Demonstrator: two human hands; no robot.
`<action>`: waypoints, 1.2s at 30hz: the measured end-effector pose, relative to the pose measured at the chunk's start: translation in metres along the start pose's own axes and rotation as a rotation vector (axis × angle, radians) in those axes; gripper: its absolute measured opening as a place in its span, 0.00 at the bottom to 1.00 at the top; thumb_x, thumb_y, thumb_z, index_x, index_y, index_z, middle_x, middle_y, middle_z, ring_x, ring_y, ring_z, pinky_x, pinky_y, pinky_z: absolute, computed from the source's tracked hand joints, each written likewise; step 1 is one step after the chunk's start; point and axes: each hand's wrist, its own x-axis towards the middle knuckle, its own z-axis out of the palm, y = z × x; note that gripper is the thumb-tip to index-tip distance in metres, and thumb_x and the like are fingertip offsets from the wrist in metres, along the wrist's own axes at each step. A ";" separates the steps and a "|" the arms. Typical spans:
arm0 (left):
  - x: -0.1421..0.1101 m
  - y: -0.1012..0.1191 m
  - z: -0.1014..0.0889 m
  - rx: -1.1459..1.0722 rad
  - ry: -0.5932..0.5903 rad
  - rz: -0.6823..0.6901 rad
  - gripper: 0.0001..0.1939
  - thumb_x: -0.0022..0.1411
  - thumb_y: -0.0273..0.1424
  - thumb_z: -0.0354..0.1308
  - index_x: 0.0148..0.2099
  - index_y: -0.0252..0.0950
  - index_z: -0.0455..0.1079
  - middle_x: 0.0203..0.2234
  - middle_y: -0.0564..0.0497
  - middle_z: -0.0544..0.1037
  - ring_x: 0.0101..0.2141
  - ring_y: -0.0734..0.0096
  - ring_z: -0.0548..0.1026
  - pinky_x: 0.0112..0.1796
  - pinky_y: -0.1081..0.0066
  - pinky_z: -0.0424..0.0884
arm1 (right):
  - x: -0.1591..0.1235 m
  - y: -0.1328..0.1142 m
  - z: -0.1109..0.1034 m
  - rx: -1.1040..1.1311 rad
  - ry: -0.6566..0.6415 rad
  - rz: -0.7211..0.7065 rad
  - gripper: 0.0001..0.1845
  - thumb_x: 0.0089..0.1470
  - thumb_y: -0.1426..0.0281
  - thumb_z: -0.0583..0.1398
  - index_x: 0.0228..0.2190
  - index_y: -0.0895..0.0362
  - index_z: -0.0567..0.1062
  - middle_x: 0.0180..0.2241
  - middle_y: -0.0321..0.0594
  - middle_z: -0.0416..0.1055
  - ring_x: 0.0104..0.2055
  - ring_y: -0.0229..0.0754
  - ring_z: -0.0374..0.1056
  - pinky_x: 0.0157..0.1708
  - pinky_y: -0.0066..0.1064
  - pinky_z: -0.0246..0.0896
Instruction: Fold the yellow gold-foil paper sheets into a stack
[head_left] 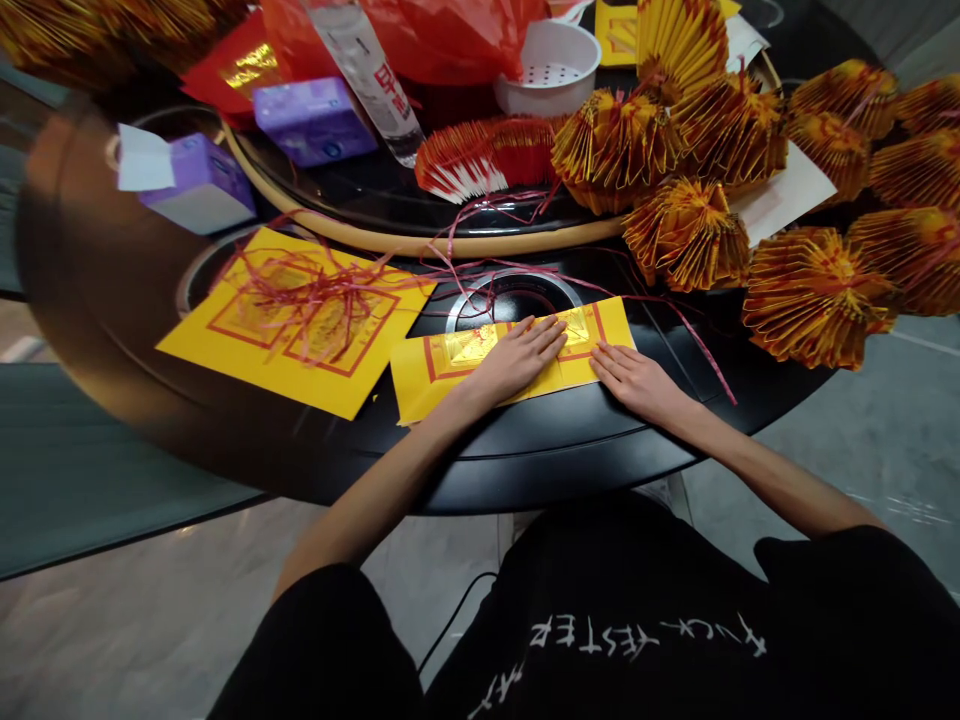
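Note:
A yellow joss paper sheet (450,370), printed in red and gold, lies folded lengthwise on the black table in front of me. My left hand (521,360) rests flat across its middle, fingers stretched out. At the paper's right end, my right hand (636,378) presses its extended fingers on the lower edge. Left of this sheet is a flat pile of yellow joss paper (352,385) with the same print. Tangled pink-red strings (322,305) lie on top of that pile, and more strands run behind the folded sheet.
Pleated joss paper fans (817,295) crowd the right side. On the raised turntable (390,242) stand a clear bottle (375,85), a purple tissue pack (311,120), red-and-white folded papers (487,155) and a white perforated basket (551,65). Another purple pack (202,180) sits left.

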 end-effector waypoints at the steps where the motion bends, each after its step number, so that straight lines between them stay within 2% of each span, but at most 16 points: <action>1: 0.000 0.000 0.000 0.005 -0.004 0.000 0.26 0.74 0.23 0.44 0.71 0.31 0.65 0.70 0.36 0.64 0.72 0.54 0.59 0.69 0.45 0.58 | 0.000 0.000 -0.001 0.005 -0.006 0.004 0.23 0.67 0.81 0.54 0.60 0.68 0.75 0.62 0.60 0.71 0.68 0.56 0.67 0.63 0.50 0.70; 10: 0.000 0.004 -0.004 -0.004 0.010 -0.024 0.26 0.74 0.23 0.43 0.68 0.30 0.68 0.68 0.35 0.68 0.71 0.53 0.62 0.69 0.42 0.57 | -0.009 -0.006 -0.008 0.047 -0.055 0.032 0.27 0.68 0.80 0.50 0.65 0.69 0.69 0.67 0.61 0.64 0.72 0.56 0.60 0.69 0.53 0.61; 17: -0.005 0.001 -0.003 0.008 0.055 -0.004 0.23 0.75 0.25 0.44 0.65 0.32 0.71 0.68 0.38 0.69 0.71 0.56 0.63 0.68 0.49 0.62 | -0.014 -0.006 -0.006 0.076 -0.061 0.052 0.27 0.69 0.80 0.49 0.66 0.67 0.68 0.68 0.59 0.63 0.73 0.54 0.57 0.70 0.53 0.59; 25: -0.002 0.002 -0.004 -0.028 0.048 0.028 0.24 0.75 0.26 0.45 0.68 0.31 0.69 0.68 0.36 0.68 0.71 0.54 0.63 0.68 0.48 0.59 | -0.018 0.002 0.001 0.171 -0.071 0.084 0.30 0.68 0.81 0.48 0.68 0.64 0.66 0.71 0.55 0.60 0.75 0.50 0.53 0.71 0.54 0.56; 28: -0.001 0.005 -0.010 -0.024 0.047 0.014 0.25 0.76 0.29 0.44 0.70 0.33 0.67 0.69 0.35 0.68 0.70 0.52 0.65 0.67 0.46 0.60 | -0.029 0.005 -0.001 0.191 -0.035 0.158 0.30 0.67 0.81 0.48 0.67 0.63 0.68 0.70 0.53 0.61 0.76 0.51 0.52 0.72 0.54 0.55; 31: -0.002 0.006 -0.015 -0.027 0.038 0.013 0.25 0.77 0.36 0.47 0.71 0.40 0.67 0.71 0.38 0.64 0.70 0.49 0.64 0.67 0.45 0.59 | -0.048 -0.009 -0.007 0.155 0.055 0.328 0.32 0.64 0.83 0.49 0.66 0.60 0.70 0.70 0.51 0.62 0.77 0.53 0.47 0.72 0.59 0.53; 33: -0.002 0.004 -0.015 -0.038 0.020 0.033 0.25 0.77 0.39 0.49 0.71 0.45 0.67 0.73 0.40 0.62 0.70 0.47 0.62 0.68 0.43 0.57 | -0.057 -0.031 -0.012 0.134 0.129 0.446 0.35 0.63 0.83 0.48 0.69 0.60 0.65 0.71 0.52 0.60 0.78 0.54 0.44 0.71 0.60 0.52; 36: -0.002 0.000 -0.013 -0.044 0.001 0.063 0.25 0.77 0.43 0.48 0.71 0.47 0.67 0.74 0.44 0.59 0.72 0.48 0.58 0.69 0.43 0.52 | -0.054 -0.070 -0.016 0.158 0.188 0.485 0.37 0.65 0.81 0.47 0.72 0.60 0.58 0.72 0.51 0.58 0.78 0.52 0.42 0.73 0.59 0.50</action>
